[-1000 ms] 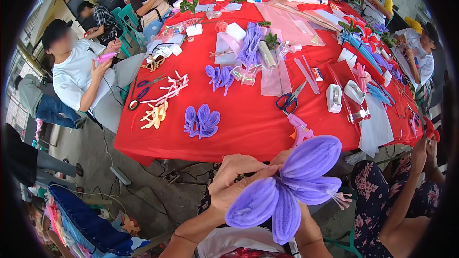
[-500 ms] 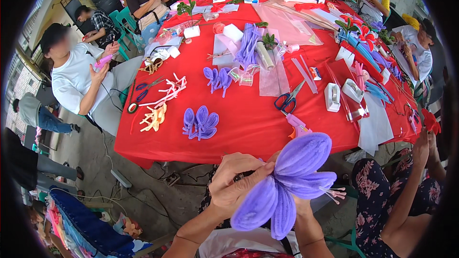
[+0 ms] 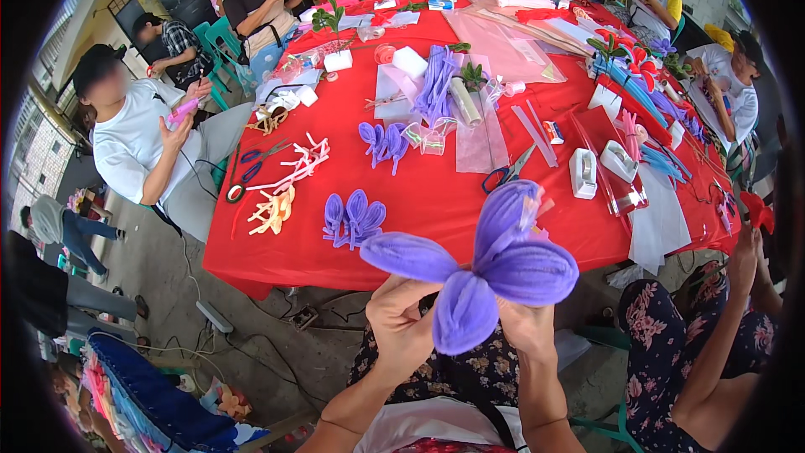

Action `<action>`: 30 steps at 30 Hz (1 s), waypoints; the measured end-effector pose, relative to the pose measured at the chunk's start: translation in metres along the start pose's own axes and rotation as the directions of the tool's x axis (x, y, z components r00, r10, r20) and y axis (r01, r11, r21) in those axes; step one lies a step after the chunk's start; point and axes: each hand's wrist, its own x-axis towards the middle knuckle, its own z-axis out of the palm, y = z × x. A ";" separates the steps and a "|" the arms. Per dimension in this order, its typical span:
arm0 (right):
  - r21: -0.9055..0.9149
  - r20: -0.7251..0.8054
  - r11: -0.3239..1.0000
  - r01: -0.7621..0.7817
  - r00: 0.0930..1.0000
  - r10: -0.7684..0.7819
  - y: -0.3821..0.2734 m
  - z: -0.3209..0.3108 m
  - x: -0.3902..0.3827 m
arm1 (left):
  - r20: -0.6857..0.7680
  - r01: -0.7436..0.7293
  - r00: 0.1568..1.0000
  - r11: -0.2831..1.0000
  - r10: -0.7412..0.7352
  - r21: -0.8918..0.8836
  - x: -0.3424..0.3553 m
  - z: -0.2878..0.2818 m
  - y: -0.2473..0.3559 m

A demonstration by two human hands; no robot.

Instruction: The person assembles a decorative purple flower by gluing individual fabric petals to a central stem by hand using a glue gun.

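Observation:
A large purple pipe-cleaner flower (image 3: 532,272) with fuzzy petals is held up in front of me, just off the near edge of the table. My left hand (image 3: 397,315) is closed at its base from the left, fingers partly hidden behind the petals. From the right, my right hand (image 3: 530,329) grips the flower's underside, its fingertips covered by the petals. Beyond the flower lie purple pipe-cleaner petals (image 3: 356,220) on the red cloth, with a second group of purple petals (image 3: 384,144) farther back. Dark-handled scissors (image 3: 501,176) lie partly behind the raised flower.
The red-covered table (image 3: 293,264) also bears peach pipe-cleaner pieces (image 3: 273,211), a white tape dispenser (image 3: 583,172), a purple pipe-cleaner bundle (image 3: 435,88) and clear wrap. People sit around it. On the right, a neighbour's hand (image 3: 742,256) holds a red flower. Cables (image 3: 277,361) cross the floor.
The flower has turned in my hands, its petals now spread differently and its pale stamens no longer pointing out to the right. My left hand has shifted lower, beneath the left petal.

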 end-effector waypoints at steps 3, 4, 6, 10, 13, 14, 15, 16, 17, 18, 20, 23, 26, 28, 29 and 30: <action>0.123 -0.056 0.992 -0.007 0.998 0.014 -0.001 0.010 0.004 | -0.021 0.223 0.973 0.959 -0.230 -0.173 0.002 0.004 0.004; 0.112 -0.051 0.994 0.007 0.999 -0.001 0.001 0.011 0.006 | -0.039 0.254 0.961 0.927 -0.275 -0.274 0.006 0.007 0.009; 0.167 -0.040 0.986 0.014 0.999 -0.008 0.000 0.017 0.011 | -0.030 0.306 0.946 0.919 -0.323 -0.249 0.006 0.006 0.001; 0.246 -0.069 0.968 -0.053 0.995 0.072 -0.003 0.022 0.011 | -0.019 0.267 0.954 0.878 -0.299 -0.397 0.014 0.011 -0.004; 0.252 -0.103 0.968 -0.026 0.993 0.053 0.000 0.024 0.012 | -0.028 0.280 0.946 0.853 -0.324 -0.440 0.014 0.013 -0.005; 0.264 -0.119 0.964 -0.028 0.991 0.062 0.000 0.025 0.012 | -0.035 0.288 0.941 0.849 -0.337 -0.444 0.014 0.014 -0.005; 0.275 -0.135 0.961 -0.031 0.988 0.070 0.001 0.025 0.012 | -0.048 0.296 0.934 0.843 -0.353 -0.449 0.013 0.015 -0.006; 0.269 -0.142 0.963 -0.026 0.988 0.066 0.002 0.025 0.012 | -0.063 0.302 0.928 0.838 -0.368 -0.454 0.013 0.016 -0.006; 0.263 -0.148 0.964 -0.021 0.987 0.062 0.004 0.025 0.012 | -0.077 0.308 0.921 0.833 -0.383 -0.460 0.012 0.017 -0.006; 0.257 -0.155 0.966 -0.016 0.986 0.058 0.005 0.024 0.012 | -0.080 0.315 0.917 0.832 -0.391 -0.456 0.012 0.018 -0.006; 0.268 -0.155 0.963 -0.016 0.986 0.059 0.006 0.025 0.011 | -0.089 0.327 0.910 0.832 -0.405 -0.448 0.012 0.017 -0.005; 0.266 -0.148 0.964 -0.007 0.988 0.048 0.008 0.025 0.010 | -0.091 0.286 0.931 0.863 -0.352 -0.416 0.013 0.018 -0.005; 0.251 -0.141 0.968 0.001 0.989 0.036 0.008 0.026 0.010 | -0.084 0.263 0.943 0.874 -0.323 -0.408 0.012 0.017 -0.007; 0.241 -0.132 0.970 0.012 0.991 0.021 0.009 0.026 0.010 | -0.067 0.276 0.944 0.881 -0.324 -0.384 0.013 0.015 -0.006; 0.236 -0.125 0.971 0.022 0.992 0.008 0.009 0.025 0.010 | -0.058 0.282 0.944 0.884 -0.326 -0.372 0.014 0.014 -0.006; 0.231 -0.118 0.972 0.031 0.993 -0.004 0.010 0.023 0.010 | -0.053 0.281 0.945 0.885 -0.322 -0.371 0.014 0.014 -0.007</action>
